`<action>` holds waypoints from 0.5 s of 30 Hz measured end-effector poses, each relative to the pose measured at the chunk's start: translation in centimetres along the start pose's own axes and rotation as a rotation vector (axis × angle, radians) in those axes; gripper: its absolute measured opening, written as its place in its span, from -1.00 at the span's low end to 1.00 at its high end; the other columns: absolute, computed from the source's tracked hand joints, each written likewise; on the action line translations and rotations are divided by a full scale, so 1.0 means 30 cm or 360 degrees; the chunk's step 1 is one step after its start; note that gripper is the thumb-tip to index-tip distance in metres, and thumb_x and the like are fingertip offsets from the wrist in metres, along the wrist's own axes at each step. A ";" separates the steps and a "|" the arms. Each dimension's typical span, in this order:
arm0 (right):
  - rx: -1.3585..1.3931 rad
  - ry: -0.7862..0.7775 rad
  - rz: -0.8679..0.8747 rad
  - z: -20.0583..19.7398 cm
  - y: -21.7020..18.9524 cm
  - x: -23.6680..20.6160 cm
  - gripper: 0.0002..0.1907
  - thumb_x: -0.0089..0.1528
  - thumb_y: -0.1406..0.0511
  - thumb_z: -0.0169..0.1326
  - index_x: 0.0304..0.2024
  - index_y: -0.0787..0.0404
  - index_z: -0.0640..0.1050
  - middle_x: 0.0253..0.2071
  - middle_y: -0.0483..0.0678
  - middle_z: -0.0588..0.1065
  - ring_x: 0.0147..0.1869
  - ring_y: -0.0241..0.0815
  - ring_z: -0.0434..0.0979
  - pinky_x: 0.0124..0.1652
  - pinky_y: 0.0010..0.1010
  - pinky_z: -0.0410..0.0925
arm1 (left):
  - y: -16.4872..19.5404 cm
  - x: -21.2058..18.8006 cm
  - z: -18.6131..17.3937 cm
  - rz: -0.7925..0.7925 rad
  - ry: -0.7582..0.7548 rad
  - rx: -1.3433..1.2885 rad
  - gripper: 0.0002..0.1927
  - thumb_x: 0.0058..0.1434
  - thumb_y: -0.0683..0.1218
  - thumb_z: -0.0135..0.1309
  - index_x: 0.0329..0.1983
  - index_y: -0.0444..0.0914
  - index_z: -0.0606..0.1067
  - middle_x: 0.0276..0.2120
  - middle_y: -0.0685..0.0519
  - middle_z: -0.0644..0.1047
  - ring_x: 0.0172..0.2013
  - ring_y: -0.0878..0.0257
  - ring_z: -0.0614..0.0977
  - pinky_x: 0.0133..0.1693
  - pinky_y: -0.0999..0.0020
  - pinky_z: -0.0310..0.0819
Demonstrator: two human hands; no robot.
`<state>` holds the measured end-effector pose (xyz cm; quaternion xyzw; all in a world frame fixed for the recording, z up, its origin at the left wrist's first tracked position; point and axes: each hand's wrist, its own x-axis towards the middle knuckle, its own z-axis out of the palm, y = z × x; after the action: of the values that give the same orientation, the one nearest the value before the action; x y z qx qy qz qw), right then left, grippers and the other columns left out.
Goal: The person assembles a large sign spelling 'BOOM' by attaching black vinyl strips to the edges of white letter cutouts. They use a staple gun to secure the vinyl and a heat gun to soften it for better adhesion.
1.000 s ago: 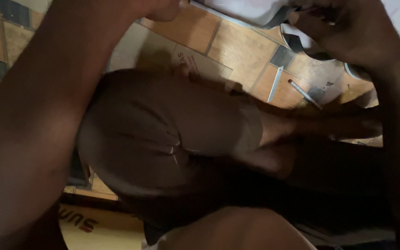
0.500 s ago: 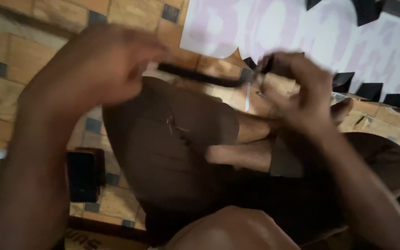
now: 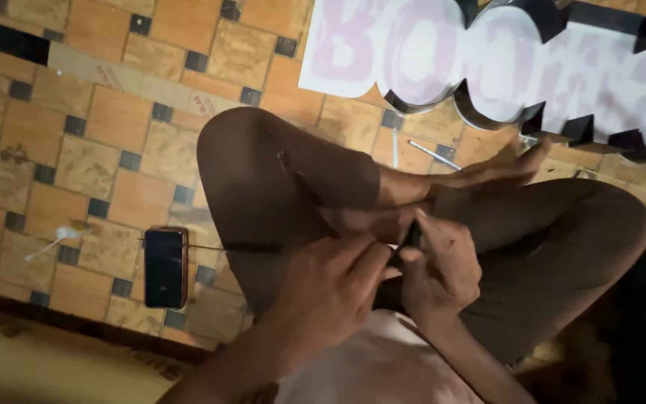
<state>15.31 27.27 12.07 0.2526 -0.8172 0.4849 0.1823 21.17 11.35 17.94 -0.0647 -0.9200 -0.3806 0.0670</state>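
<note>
Fingers: left hand (image 3: pixel 330 288) and right hand (image 3: pixel 443 273) both pinch small black tool (image 3: pixel 410 238) | tool: slim, dark, mostly hidden

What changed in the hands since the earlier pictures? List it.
Both hands dropped from chest height into the lap: left hand and right hand now meet closely around a small dark object. Legs stay crossed; the phone stays on the tiled floor.

Above crossed legs, the left hand (image 3: pixel 330 288) and right hand (image 3: pixel 443 273) pinch a small dark object (image 3: pixel 410 238); a phone (image 3: pixel 165 267) lies left of the legs on the tiled floor (image 3: pixel 106 120).
</note>
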 end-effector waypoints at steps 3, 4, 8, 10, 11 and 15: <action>-0.0017 0.0184 -0.0146 0.014 0.017 0.018 -0.79 0.43 0.35 0.08 0.08 0.32 0.58 -0.11 0.13 0.60 -0.14 -0.04 0.62 -0.12 -0.35 0.46 | 0.051 0.012 0.034 0.0031 0.0147 0.0021 -0.83 0.29 -0.12 0.15 -0.15 -0.30 0.47 -0.31 -0.04 0.49 -0.41 0.04 0.57 -0.38 0.17 0.46; -0.0020 0.0191 -0.0139 0.013 0.022 0.023 -0.82 0.45 0.37 0.08 0.06 0.34 0.58 -0.11 0.12 0.60 -0.12 -0.03 0.63 -0.12 -0.36 0.47 | 0.059 0.015 0.044 0.0025 0.0171 -0.0001 -0.84 0.30 -0.13 0.14 -0.16 -0.30 0.45 -0.30 -0.04 0.49 -0.40 0.05 0.58 -0.37 0.18 0.46; -0.0022 0.0148 -0.0054 -0.006 0.031 0.019 -0.86 0.47 0.40 0.07 0.01 0.35 0.60 -0.13 0.08 0.62 -0.10 -0.04 0.66 -0.13 -0.38 0.49 | 0.074 0.010 0.073 0.0021 0.0229 -0.0033 -0.86 0.29 -0.15 0.13 -0.19 -0.29 0.43 -0.31 -0.04 0.48 -0.37 0.04 0.59 -0.33 0.18 0.48; -0.0024 0.0121 -0.0028 -0.018 0.037 0.021 -0.85 0.47 0.39 0.07 0.01 0.34 0.60 -0.14 0.05 0.63 -0.13 -0.07 0.66 -0.14 -0.39 0.49 | 0.074 0.012 0.080 0.0041 0.0244 -0.0037 -0.85 0.27 -0.17 0.13 -0.16 -0.30 0.44 -0.32 -0.05 0.48 -0.37 0.05 0.59 -0.32 0.18 0.48; -0.0027 0.0116 -0.0027 -0.023 0.038 0.021 -0.85 0.47 0.38 0.07 0.00 0.34 0.61 -0.14 0.04 0.63 -0.15 -0.08 0.66 -0.15 -0.39 0.49 | 0.076 0.014 0.082 0.0046 0.0244 -0.0048 -0.84 0.28 -0.17 0.13 -0.14 -0.32 0.45 -0.31 -0.05 0.49 -0.36 0.06 0.59 -0.32 0.20 0.49; -0.0043 0.0084 0.0021 -0.039 0.034 0.029 -0.83 0.46 0.34 0.09 -0.01 0.31 0.63 -0.17 0.04 0.62 -0.19 -0.11 0.67 -0.18 -0.43 0.47 | 0.083 0.025 0.080 0.0010 0.0133 -0.0076 -0.83 0.30 -0.17 0.13 -0.13 -0.36 0.46 -0.36 -0.04 0.48 -0.41 0.10 0.59 -0.37 0.22 0.48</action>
<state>14.07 28.51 12.35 0.2319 -0.8202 0.4816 0.2039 20.67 14.83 18.11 -0.0533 -0.9069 -0.4045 0.1050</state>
